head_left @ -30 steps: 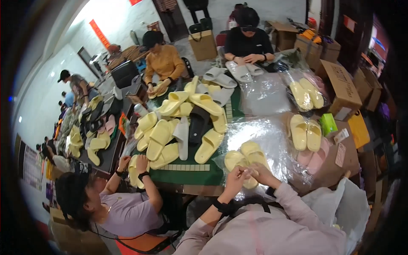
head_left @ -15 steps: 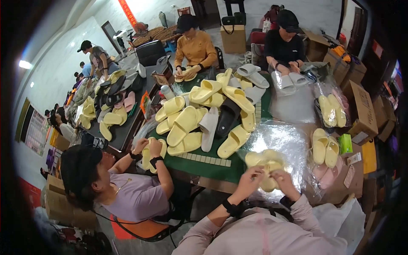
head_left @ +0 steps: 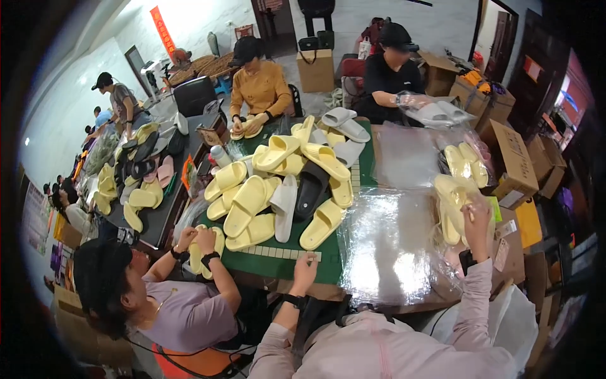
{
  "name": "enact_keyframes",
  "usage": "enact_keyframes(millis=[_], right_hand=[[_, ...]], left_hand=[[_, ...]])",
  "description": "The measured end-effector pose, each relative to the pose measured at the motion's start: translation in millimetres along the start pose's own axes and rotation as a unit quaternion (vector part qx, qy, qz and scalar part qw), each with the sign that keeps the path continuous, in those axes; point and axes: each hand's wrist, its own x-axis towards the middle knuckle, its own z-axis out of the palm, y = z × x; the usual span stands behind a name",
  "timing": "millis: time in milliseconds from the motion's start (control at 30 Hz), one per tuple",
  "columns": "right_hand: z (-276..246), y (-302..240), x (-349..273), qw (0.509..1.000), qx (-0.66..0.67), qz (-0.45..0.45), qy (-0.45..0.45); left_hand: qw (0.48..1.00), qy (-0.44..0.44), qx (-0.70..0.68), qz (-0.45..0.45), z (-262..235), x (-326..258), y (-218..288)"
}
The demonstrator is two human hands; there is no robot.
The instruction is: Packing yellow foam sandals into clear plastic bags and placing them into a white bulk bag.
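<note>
Off to the right, my right hand (head_left: 478,221) is closed on a pair of yellow slippers (head_left: 456,189) in clear plastic, held over other wrapped yellow slippers. My left hand (head_left: 305,273) is at the front edge of the green mat (head_left: 271,265), beside a row of pale tiles (head_left: 278,252). Its fingers are loosely bent, and nothing shows in them. Just beyond it lies a yellow slipper (head_left: 323,224), part of a heap with a black slipper (head_left: 312,189) and a light grey slipper (head_left: 284,207).
Clear plastic bags (head_left: 391,246) lie flat before me. A person in lilac (head_left: 189,297) sits on my left, handling yellow slippers. Across the table are a person in orange (head_left: 262,88) and one in black (head_left: 392,76). Cardboard boxes (head_left: 514,158) stand on the right.
The yellow slippers have moved from the plastic in front of me to the right, in my right hand. My left hand has let go of them and moved left to the mat's edge.
</note>
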Motion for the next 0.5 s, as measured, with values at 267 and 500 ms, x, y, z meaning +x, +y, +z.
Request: enact_keyframes(millis=[267,500], right_hand=[[77.2,25.8,-103.8,0.953,0.022,0.280,-0.114],[74.2,30.8,-133.4,0.947,-0.023,0.292,-0.133]], left_hand=[[0.998,0.055,0.031,0.015,-20.1,81.0,-31.8],[0.971,0.172,0.137,-0.091,-73.4,146.2,-29.9]])
